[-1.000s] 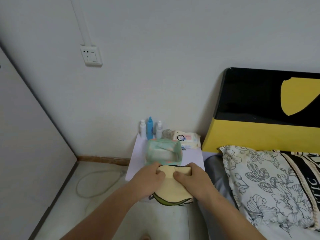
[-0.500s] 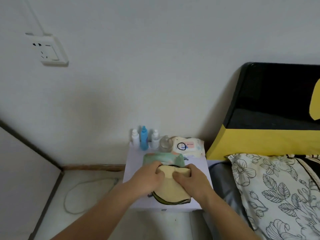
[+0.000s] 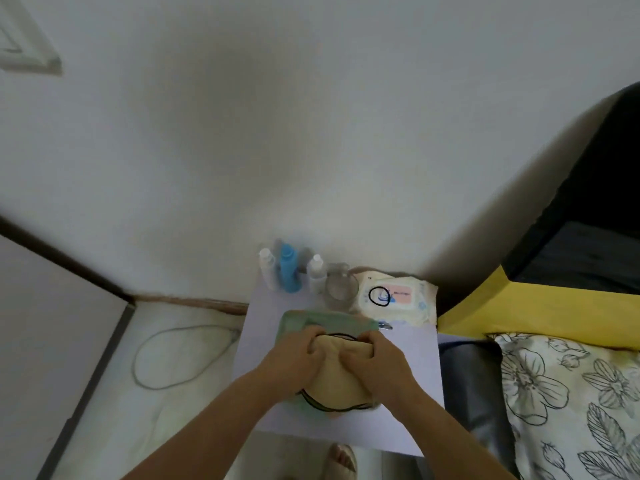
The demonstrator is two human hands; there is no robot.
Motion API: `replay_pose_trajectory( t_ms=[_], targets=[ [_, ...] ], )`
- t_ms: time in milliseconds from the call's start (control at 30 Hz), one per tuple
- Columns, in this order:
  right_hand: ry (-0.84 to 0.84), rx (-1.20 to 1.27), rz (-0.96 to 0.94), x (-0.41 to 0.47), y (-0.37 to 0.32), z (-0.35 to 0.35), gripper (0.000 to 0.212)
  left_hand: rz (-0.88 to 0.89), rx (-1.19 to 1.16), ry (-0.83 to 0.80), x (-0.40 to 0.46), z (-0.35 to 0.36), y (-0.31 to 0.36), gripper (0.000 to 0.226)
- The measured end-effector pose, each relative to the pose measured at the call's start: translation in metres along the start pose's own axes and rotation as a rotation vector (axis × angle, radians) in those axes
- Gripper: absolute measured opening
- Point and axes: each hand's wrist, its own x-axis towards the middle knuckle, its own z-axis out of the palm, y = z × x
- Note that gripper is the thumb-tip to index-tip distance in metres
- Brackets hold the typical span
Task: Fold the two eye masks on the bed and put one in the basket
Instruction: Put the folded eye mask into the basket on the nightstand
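Both hands press a folded cream eye mask (image 3: 337, 379) down over the green basket (image 3: 294, 325), which stands on the white tabletop (image 3: 412, 386) near its middle. The left hand (image 3: 294, 358) holds the mask's left side, its fingers (image 3: 313, 342) curled closed over the far edge of the fabric. The right hand (image 3: 377, 362) holds the right side in the same way, its fingers (image 3: 367, 341) bent down and gripping the far edge. The two hands nearly touch above the mask. The mask's dark trimmed edge and thin black strap (image 3: 341, 337) show at the far side between the hands, and more dark edging curves below the wrists at the near side. The mask covers most of the basket, so only the basket's far rim and left wall show. Whether the mask already lies inside or only rests on top cannot be told.

Along the tabletop's far edge, against the wall, stand a small white bottle (image 3: 267, 268), a blue bottle (image 3: 289, 268) and another white bottle (image 3: 317, 271), close together. Just beside them to the right is a clear glass jar (image 3: 341, 285), and a pack of wet wipes (image 3: 394, 297) lies in the far right corner. To the right of the tabletop is the bed, with a flowered pillow (image 3: 568, 393) and a black and yellow headboard (image 3: 554, 299). A grey cable (image 3: 173, 355) loops on the floor to the left.
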Motion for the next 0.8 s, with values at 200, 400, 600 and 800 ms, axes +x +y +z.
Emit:
replay_pose_trajectory(
  t_ms=[200,400,600,800],
  targets=[
    [-0.056,0.004,0.012,0.038,0.011,0.017,0.023,-0.092,-0.007,-0.037,0.037,0.012,-0.027,0.042],
    [-0.076,-0.082,0.106,0.082,0.031,0.043,0.030,-0.107,0.055,-0.083,0.075,0.030,-0.051,0.041],
    [-0.106,-0.188,0.196,0.111,0.059,0.075,0.020,-0.181,0.076,-0.130,0.101,0.059,-0.076,0.047],
    [-0.130,-0.141,0.192,0.121,0.074,0.093,0.027,-0.248,0.037,-0.159,0.115,0.078,-0.094,0.048]
  ],
)
